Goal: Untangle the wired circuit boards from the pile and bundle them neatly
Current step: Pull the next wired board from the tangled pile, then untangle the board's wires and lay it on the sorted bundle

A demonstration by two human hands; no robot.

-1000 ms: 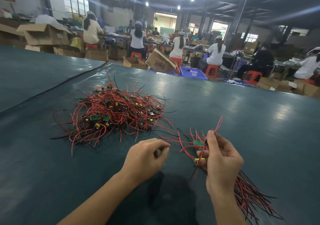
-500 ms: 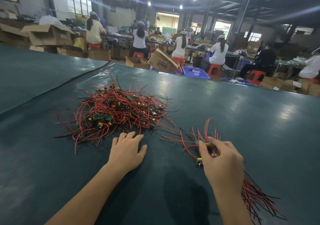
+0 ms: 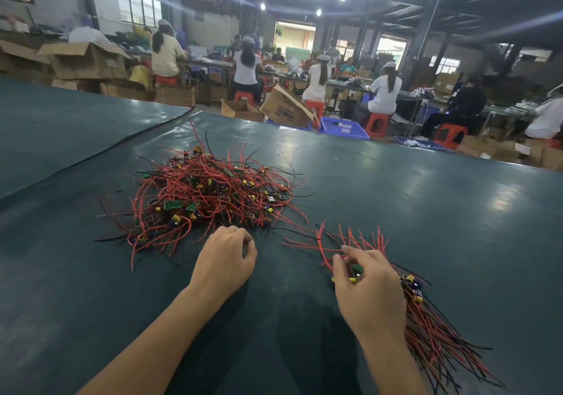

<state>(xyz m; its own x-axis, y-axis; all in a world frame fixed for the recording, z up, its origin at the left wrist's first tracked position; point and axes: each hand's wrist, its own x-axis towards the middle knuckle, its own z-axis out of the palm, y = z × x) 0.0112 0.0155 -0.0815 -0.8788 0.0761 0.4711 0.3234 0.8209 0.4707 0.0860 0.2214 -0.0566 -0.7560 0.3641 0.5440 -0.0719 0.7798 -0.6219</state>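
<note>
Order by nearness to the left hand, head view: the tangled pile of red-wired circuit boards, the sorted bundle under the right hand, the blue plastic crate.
1. Tangled pile of red-wired circuit boards: just ahead of left hand.
2. Sorted bundle: right, under right hand.
3. Blue plastic crate: beyond the table.

A single wide-angle view looks out from the person's head, forward and down over both forearms, across the dark green surface (image 3: 426, 211). The left hand (image 3: 224, 260) and right hand (image 3: 370, 291) sit close to the lens in the lower middle. The tangled pile (image 3: 207, 193) lies just beyond the left fingers (image 3: 240, 236); the bundle (image 3: 432, 333) runs under and behind the right fingers (image 3: 350, 250). Far beyond the fingers, seated workers (image 3: 385, 93) span the top, small and distant.
</note>
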